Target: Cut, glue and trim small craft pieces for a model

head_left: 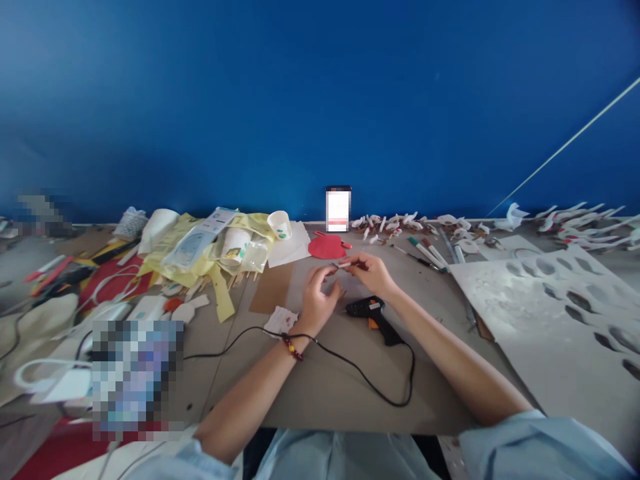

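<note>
My left hand [319, 298] and my right hand [371, 272] meet over the middle of the table, and both pinch a small thin stick-like piece [344, 265] between their fingertips. The piece is too small to name. A beaded bracelet [293, 347] is on my left wrist. Just below my right hand a black glue gun [374, 316] lies on brown cardboard [320, 380], and its black cord [350, 367] loops toward me. A red paper cut-out [326, 247] lies beyond my hands.
A phone [339, 209] leans on the blue wall. Left: yellow paper, paper cups [280, 224] and packets. Right: markers [425, 252], several small white cut pieces [390, 223] and a large white sheet with cut-out holes [555, 313]. Cables lie at the far left.
</note>
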A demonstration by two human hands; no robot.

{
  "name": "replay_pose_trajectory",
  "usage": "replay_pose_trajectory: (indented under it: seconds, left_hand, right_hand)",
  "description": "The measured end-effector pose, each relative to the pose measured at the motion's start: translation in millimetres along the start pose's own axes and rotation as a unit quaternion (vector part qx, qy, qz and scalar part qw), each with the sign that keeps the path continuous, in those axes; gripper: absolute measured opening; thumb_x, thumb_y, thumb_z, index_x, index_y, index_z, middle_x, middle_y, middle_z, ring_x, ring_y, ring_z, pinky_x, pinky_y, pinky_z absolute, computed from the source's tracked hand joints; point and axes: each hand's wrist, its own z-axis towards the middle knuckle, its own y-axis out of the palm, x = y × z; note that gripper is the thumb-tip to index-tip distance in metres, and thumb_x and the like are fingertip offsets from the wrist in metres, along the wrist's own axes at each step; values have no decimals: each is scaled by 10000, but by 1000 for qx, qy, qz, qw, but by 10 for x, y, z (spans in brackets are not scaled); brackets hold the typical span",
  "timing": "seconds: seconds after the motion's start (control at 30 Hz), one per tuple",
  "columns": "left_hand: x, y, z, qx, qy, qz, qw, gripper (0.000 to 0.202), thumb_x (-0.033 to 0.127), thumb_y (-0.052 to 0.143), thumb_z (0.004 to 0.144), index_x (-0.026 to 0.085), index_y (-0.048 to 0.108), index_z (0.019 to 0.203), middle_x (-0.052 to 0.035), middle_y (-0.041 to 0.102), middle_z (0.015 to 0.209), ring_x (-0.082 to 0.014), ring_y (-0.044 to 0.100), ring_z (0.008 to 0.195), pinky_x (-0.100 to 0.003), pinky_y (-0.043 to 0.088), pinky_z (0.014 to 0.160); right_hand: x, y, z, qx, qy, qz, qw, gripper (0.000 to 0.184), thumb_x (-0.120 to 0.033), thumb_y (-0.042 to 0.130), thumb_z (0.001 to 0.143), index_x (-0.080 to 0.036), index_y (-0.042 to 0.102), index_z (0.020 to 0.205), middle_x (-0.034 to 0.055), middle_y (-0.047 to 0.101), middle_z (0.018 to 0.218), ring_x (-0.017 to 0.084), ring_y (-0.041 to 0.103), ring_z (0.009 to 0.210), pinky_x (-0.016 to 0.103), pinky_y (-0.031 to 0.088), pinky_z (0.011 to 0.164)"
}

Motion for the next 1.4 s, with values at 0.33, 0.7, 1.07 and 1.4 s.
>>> replay_pose_trajectory:
  seconds: [0.33,0.7,1.07,1.4]
  left_hand:
    - [-16,24,-58,7,29,17,999,274,168,571,829,195,570,1102,-88,616,1007,-189,590,923,-337,512,787]
    - [-35,-38,-6,35,45,23,998,174,215,525,897,194,669,991,-76,662,913,-166,618,874,-316,513,806]
    - [-60,-34,-19,38,31,23,999,189,239,535,896,209,686,1006,-75,670,918,-167,627,870,-314,518,811]
    - [-41,-33,-8,40,30,19,999,178,223,545,889,204,681,1002,-74,675,917,-167,627,864,-309,521,791]
  right_hand:
    - [-45,1,-23,7,-2,17,1000,241,-400,676,732,-192,706,850,73,729,908,193,643,788,314,500,694]
    - [-50,43,-53,3,-15,38,999,255,-434,688,739,-195,697,827,89,724,938,218,656,891,337,513,754]
    - [-39,69,-72,10,3,39,999,303,-475,697,719,-192,680,827,88,723,929,207,658,839,326,515,726]
    - [-24,86,-77,17,-4,46,999,305,-485,704,719,-197,678,814,85,723,919,217,662,870,369,516,823]
